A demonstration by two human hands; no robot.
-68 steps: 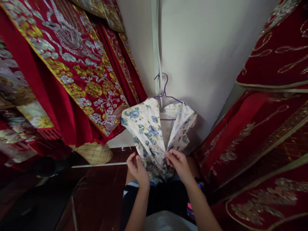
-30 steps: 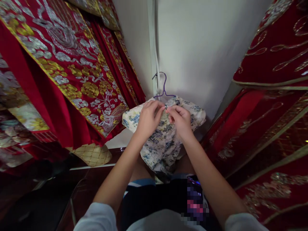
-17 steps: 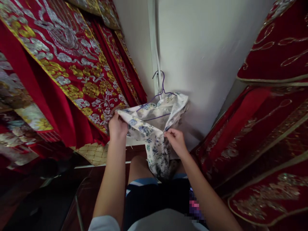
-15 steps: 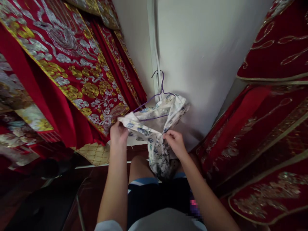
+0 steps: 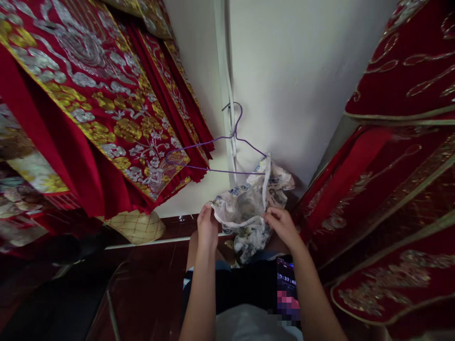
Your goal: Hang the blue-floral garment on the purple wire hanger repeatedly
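Observation:
A purple wire hanger (image 5: 213,140) hangs by its hook against the white wall. On its right end sits one shoulder of a white garment with a blue floral print (image 5: 250,239); the left end of the hanger is bare. My left hand (image 5: 207,222) is closed on the garment's neckline edge at the left. Pinched in my right hand (image 5: 280,222) is the front of the same neckline, where the white trims meet. Between my hands the neck opening gapes, and the lower cloth hangs bunched over my lap.
Red embroidered cloth (image 5: 117,109) with gold and silver motifs hangs at the left. More red beaded fabric (image 5: 384,199) hangs close on the right. A lit phone (image 5: 287,284) lies on my lap. Dark red tiles (image 5: 149,270) cover the floor.
The garment's left shoulder has come off the hanger's left end. Both my hands have moved right and slightly down with the neckline. More of the phone shows.

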